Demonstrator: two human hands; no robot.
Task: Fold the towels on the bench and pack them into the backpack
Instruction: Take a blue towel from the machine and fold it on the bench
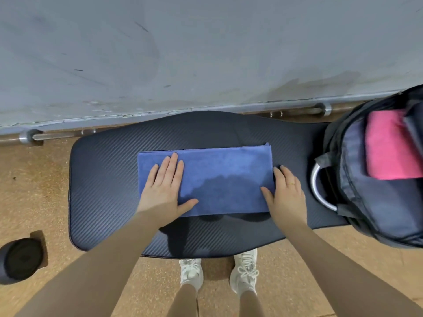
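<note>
A blue towel [219, 177], folded into a long rectangle, lies flat across the middle of the dark padded bench [103, 184]. My left hand [163, 191] presses flat on the towel's left part, fingers spread. My right hand [286, 193] rests at the towel's right edge, thumb on top and fingers along the edge. At the bench's right end stands a dark backpack [375, 207], unzipped and open. A folded pink towel [389, 147] sits inside it.
A grey wall [206, 53] runs behind the bench, with a metal barbell [32, 136] lying along its base. A black weight plate [20, 259] lies on the brown floor at the lower left. My white shoes [245, 271] stand under the bench's near edge.
</note>
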